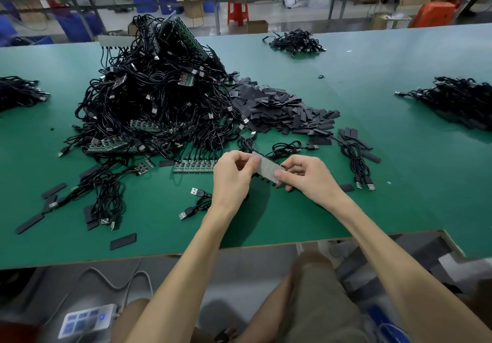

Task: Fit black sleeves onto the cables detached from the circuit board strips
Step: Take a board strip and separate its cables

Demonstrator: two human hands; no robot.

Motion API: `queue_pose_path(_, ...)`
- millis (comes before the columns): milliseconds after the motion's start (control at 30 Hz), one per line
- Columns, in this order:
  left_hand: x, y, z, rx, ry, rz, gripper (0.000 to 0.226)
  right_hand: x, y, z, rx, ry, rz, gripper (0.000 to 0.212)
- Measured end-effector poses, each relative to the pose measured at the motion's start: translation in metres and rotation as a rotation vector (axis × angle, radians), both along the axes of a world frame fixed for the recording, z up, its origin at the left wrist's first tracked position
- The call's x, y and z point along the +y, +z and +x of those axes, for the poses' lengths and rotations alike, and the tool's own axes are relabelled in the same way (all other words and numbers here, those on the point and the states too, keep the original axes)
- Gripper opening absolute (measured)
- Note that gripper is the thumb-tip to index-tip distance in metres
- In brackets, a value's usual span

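Both hands are holding one circuit board strip (266, 166) just above the green table (372, 204) — pale back side facing up. Left hand (234, 173) is pinching the strip's far-left end, fingers curled closed on it; right hand (306, 173) is clamping the near-right end, thumb on top. Strip's long axis is running from upper left to lower right between the two hands, so the snap-off, as I judge it, is turning on which end gets bent; both hands are equally close. Black cables (286, 147) are trailing off the strip's far edge, away from the person. The black sleeves are lying in a pile (279, 108) further back and slightly right of the hands, nearer the right hand — that one looks likelier to be reaching for a sleeve. Big tangle of cables and strips (159, 97) is sitting back left. A populated strip (194, 166) is lying just left of the left hand. No sleeve in either hand yet.
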State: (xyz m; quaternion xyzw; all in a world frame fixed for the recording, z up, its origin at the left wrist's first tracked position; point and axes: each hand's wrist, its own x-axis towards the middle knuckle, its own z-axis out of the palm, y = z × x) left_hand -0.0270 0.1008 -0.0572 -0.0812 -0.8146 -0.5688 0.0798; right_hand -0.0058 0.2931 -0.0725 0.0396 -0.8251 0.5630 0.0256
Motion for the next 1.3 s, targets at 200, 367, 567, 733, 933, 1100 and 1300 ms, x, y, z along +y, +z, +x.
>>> queue_pose_path(200, 0.0, -0.001, 0.002, 0.02, 0.003, -0.044, 0.016, 0.0, 0.001, 0.001, 0.006, -0.012, 0.012, 0.023)
queue_pose_path(367, 0.001, -0.003, 0.003, 0.006, -0.001, -0.047, 0.015, 0.0, 0.003, 0.001, -0.007, 0.005, -0.02, 0.023)
queue_pose_path(567, 0.004, -0.006, 0.005, 0.002, 0.026, -0.056, 0.018, 0.0, 0.001, -0.001, -0.011, 0.012, -0.044, 0.023)
queue_pose_path(733, 0.004, -0.004, 0.007, 0.009, 0.039, -0.059, 0.018, 0.001, 0.0, 0.0, -0.01, 0.017, -0.054, 0.022)
queue_pose_path(933, 0.006, -0.004, 0.01, 0.033, 0.066, -0.073, 0.016, 0.001, 0.002, -0.001, -0.01, 0.021, -0.081, 0.022)
queue_pose_path(1100, 0.01, -0.002, 0.011, 0.045, 0.089, -0.097, 0.017, 0.0, 0.002, 0.001, -0.016, 0.027, -0.097, 0.021)
queue_pose_path(1300, 0.014, 0.004, 0.013, 0.138, 0.162, -0.057, 0.01, -0.002, 0.001, 0.002, -0.013, 0.009, -0.058, 0.025)
